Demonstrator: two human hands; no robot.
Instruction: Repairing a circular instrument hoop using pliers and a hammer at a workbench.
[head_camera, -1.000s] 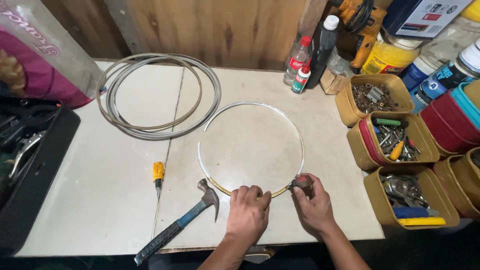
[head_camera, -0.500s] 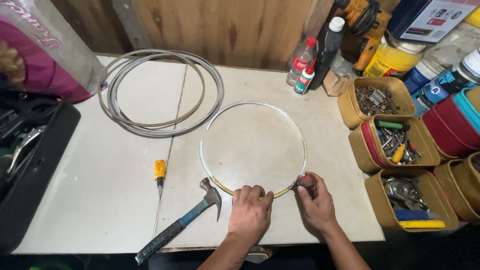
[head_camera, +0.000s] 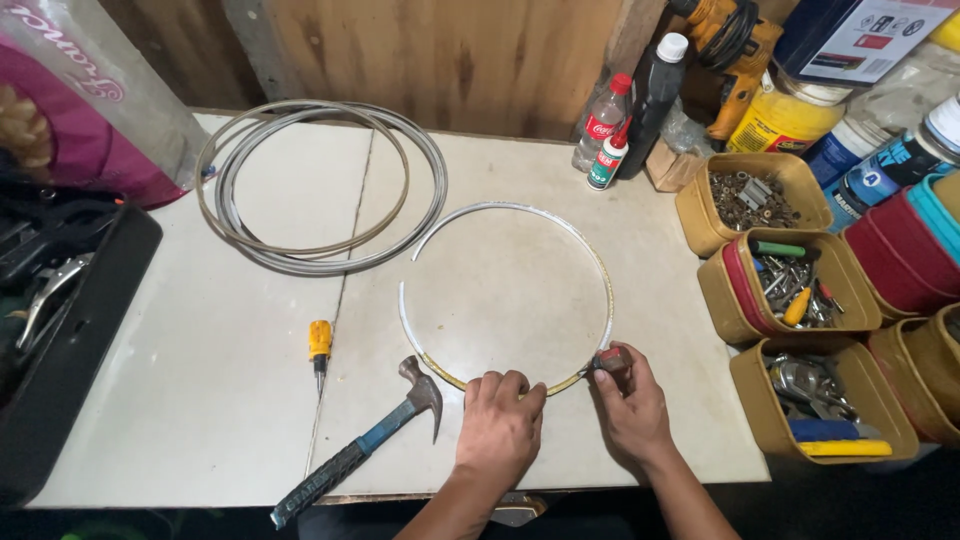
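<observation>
At the near edge of the tabletop (head_camera: 150, 420), the left hand (head_camera: 500, 425) presses flat on the hoop (head_camera: 600, 290) while the right hand (head_camera: 632, 405) pinches a small dark piece (head_camera: 612, 358) at its rim; keeping the left hand firm seems wise. The hoop lies flat, round, without long axis, its gap toward far-left.

Left hand (head_camera: 497, 430): palm down, knuckles up, fingers curled forward and pressed flat at their tips; the thumb is tucked out of sight.
Right hand (head_camera: 630, 405): just beside the left, apart from it, fingers bunched and pinched together at the tips, thumb side turned toward the left hand.
Left forearm: bare, rising from the bottom edge, angled slightly rightward to the wrist.
Right forearm: bare, coming up from lower right, slanting leftward.
Wrists: both nearly straight.
</observation>
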